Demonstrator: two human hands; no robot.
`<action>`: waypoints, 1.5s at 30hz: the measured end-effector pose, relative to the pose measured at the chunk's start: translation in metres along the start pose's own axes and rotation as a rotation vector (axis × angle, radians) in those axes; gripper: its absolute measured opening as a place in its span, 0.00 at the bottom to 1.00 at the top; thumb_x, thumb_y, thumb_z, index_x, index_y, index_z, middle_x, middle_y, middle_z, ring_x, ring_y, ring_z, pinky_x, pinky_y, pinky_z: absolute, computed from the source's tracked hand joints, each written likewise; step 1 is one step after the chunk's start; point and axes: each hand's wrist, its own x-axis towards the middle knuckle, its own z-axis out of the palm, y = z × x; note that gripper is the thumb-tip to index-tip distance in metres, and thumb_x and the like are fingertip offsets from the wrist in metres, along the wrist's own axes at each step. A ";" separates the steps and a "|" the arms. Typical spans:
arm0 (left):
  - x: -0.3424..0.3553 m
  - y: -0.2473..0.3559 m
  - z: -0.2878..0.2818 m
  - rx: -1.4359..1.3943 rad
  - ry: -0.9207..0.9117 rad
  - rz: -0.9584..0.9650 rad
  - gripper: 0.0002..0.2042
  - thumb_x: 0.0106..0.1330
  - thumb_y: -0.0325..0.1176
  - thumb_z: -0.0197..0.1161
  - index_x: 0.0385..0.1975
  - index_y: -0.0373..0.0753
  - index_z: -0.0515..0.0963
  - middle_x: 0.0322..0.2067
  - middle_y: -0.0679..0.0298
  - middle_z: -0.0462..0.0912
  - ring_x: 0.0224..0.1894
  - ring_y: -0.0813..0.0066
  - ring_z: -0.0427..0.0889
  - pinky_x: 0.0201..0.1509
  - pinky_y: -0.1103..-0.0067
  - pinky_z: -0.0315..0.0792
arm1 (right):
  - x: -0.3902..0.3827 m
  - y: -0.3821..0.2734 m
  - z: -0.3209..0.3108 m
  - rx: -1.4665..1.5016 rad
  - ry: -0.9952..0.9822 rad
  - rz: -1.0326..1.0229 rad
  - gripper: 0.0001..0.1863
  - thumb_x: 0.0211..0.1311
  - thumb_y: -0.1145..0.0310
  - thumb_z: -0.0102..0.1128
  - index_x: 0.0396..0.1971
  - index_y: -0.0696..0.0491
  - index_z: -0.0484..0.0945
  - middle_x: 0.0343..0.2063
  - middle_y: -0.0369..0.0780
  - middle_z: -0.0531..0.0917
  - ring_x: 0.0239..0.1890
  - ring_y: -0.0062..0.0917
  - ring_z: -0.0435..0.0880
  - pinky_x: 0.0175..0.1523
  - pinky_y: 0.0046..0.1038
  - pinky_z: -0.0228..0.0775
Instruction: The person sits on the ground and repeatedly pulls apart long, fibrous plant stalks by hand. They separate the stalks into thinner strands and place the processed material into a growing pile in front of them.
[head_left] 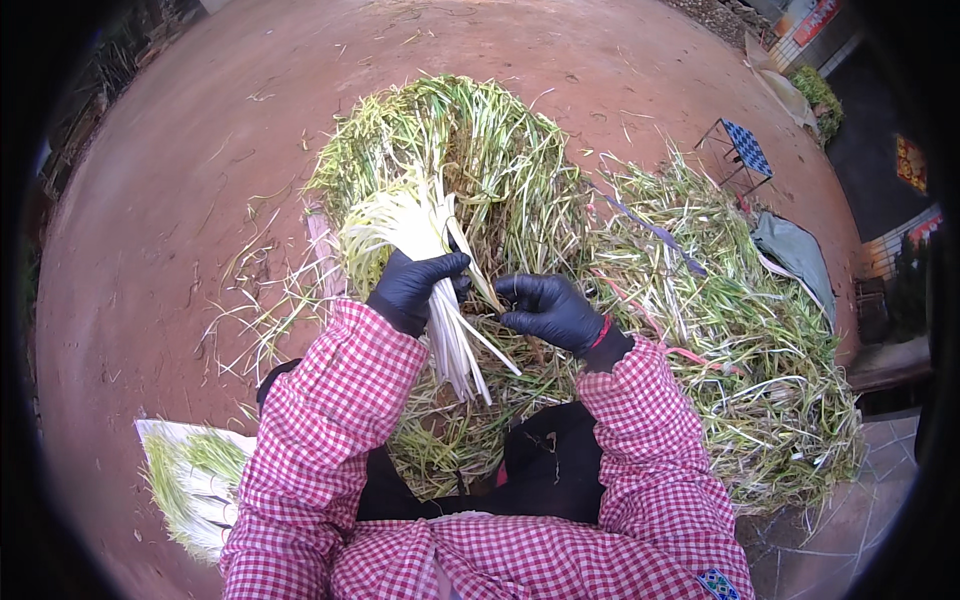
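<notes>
My left hand (415,285), in a black glove, is wrapped round a bundle of pale yellow-white chives (400,222). The white stalk ends hang down below the fist and the paler leaves fan out above it. Close by on the right, my right hand (548,310), gloved in black with a red band at the wrist, pinches a thin yellowish stalk (484,285) at the bundle's side. Just beyond both hands stands a large heap of green and yellow chives (460,130).
Loose chives (730,390) spread in a wide pile on the right, with a green-grey cloth (795,255) at its edge. A small blue-topped stool (745,148) stands behind. Sorted chives (200,485) lie on a white sheet (160,430) at the lower left. Reddish ground (180,250) surrounds everything.
</notes>
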 end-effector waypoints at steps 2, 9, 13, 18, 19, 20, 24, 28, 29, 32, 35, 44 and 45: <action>-0.001 -0.004 0.003 0.017 -0.013 0.012 0.15 0.46 0.22 0.66 0.34 0.30 0.70 0.23 0.60 0.77 0.20 0.72 0.78 0.24 0.81 0.77 | 0.005 0.001 0.003 0.056 0.020 0.039 0.17 0.52 0.76 0.60 0.43 0.56 0.73 0.33 0.34 0.79 0.32 0.13 0.76 0.36 0.17 0.72; -0.004 -0.009 0.010 -0.011 -0.021 0.041 0.16 0.46 0.22 0.64 0.36 0.29 0.68 0.25 0.59 0.76 0.23 0.70 0.79 0.29 0.79 0.78 | 0.019 -0.009 0.011 0.063 0.180 -0.069 0.03 0.55 0.74 0.57 0.28 0.56 0.74 0.21 0.30 0.75 0.22 0.10 0.72 0.27 0.15 0.67; 0.000 -0.003 0.005 -0.118 -0.014 0.100 0.15 0.47 0.23 0.64 0.35 0.32 0.69 0.24 0.60 0.76 0.24 0.72 0.78 0.29 0.80 0.77 | 0.011 0.010 -0.003 -0.165 0.352 -0.202 0.03 0.52 0.74 0.57 0.23 0.57 0.73 0.16 0.31 0.73 0.18 0.11 0.70 0.23 0.17 0.64; 0.005 0.027 -0.014 -0.194 0.149 0.114 0.12 0.50 0.27 0.63 0.33 0.35 0.70 0.22 0.67 0.74 0.21 0.75 0.74 0.29 0.80 0.74 | -0.014 0.032 -0.080 -1.121 0.609 0.009 0.08 0.45 0.66 0.58 0.22 0.55 0.75 0.19 0.44 0.77 0.21 0.33 0.78 0.28 0.32 0.69; 0.004 0.033 -0.017 -0.184 0.148 0.132 0.12 0.51 0.28 0.62 0.33 0.35 0.70 0.21 0.67 0.73 0.21 0.76 0.73 0.29 0.80 0.72 | -0.017 0.032 -0.095 -1.298 0.547 0.234 0.09 0.45 0.64 0.58 0.23 0.54 0.76 0.21 0.45 0.78 0.24 0.36 0.78 0.31 0.34 0.70; 0.004 0.037 -0.019 -0.172 0.165 0.139 0.12 0.51 0.28 0.62 0.34 0.35 0.70 0.21 0.67 0.72 0.21 0.77 0.73 0.28 0.81 0.72 | -0.019 0.031 -0.105 -1.449 0.477 0.485 0.10 0.45 0.63 0.58 0.25 0.54 0.78 0.24 0.45 0.80 0.27 0.39 0.79 0.34 0.36 0.70; 0.001 0.030 -0.010 -0.121 0.112 0.122 0.12 0.51 0.28 0.63 0.34 0.34 0.70 0.21 0.67 0.73 0.20 0.77 0.73 0.27 0.80 0.72 | -0.008 0.013 -0.088 -0.819 0.516 0.085 0.16 0.48 0.62 0.59 0.37 0.54 0.78 0.32 0.42 0.81 0.33 0.26 0.80 0.37 0.26 0.71; 0.002 0.007 0.003 -0.120 -0.021 0.077 0.12 0.53 0.27 0.62 0.36 0.33 0.70 0.25 0.64 0.76 0.22 0.77 0.76 0.25 0.83 0.74 | 0.025 0.005 -0.005 -0.262 0.139 -0.299 0.12 0.52 0.68 0.62 0.36 0.57 0.77 0.26 0.35 0.79 0.28 0.17 0.75 0.36 0.21 0.69; 0.002 0.003 0.004 -0.133 -0.039 0.082 0.13 0.53 0.27 0.62 0.37 0.32 0.70 0.24 0.64 0.76 0.22 0.78 0.77 0.24 0.85 0.74 | 0.029 0.002 0.004 -0.126 0.163 -0.250 0.11 0.52 0.71 0.62 0.34 0.58 0.77 0.25 0.35 0.79 0.28 0.17 0.75 0.36 0.21 0.69; 0.001 0.005 -0.005 -0.051 0.008 0.101 0.13 0.52 0.25 0.61 0.36 0.31 0.69 0.24 0.61 0.78 0.19 0.77 0.76 0.22 0.84 0.74 | 0.027 -0.011 -0.003 0.138 0.302 -0.321 0.06 0.55 0.72 0.57 0.30 0.58 0.76 0.26 0.38 0.80 0.31 0.21 0.80 0.40 0.21 0.72; -0.006 0.018 -0.018 0.063 0.142 0.062 0.16 0.50 0.26 0.64 0.38 0.31 0.69 0.28 0.59 0.78 0.21 0.77 0.77 0.22 0.83 0.73 | 0.010 -0.035 -0.044 0.361 0.594 -0.379 0.08 0.60 0.70 0.51 0.34 0.58 0.72 0.28 0.41 0.80 0.29 0.26 0.81 0.36 0.30 0.77; -0.025 0.025 -0.024 -0.130 -0.056 -0.016 0.17 0.48 0.23 0.65 0.40 0.35 0.71 0.32 0.63 0.78 0.26 0.75 0.77 0.29 0.80 0.74 | 0.032 -0.023 0.032 -0.226 0.089 -0.170 0.13 0.60 0.68 0.52 0.45 0.54 0.72 0.21 0.31 0.75 0.21 0.11 0.70 0.26 0.16 0.66; -0.024 0.028 -0.025 -0.113 0.012 0.031 0.16 0.49 0.23 0.64 0.39 0.35 0.71 0.31 0.64 0.77 0.25 0.76 0.77 0.30 0.79 0.74 | 0.030 -0.018 0.038 -0.216 -0.006 -0.184 0.13 0.59 0.67 0.54 0.43 0.55 0.73 0.20 0.31 0.75 0.21 0.10 0.69 0.26 0.18 0.65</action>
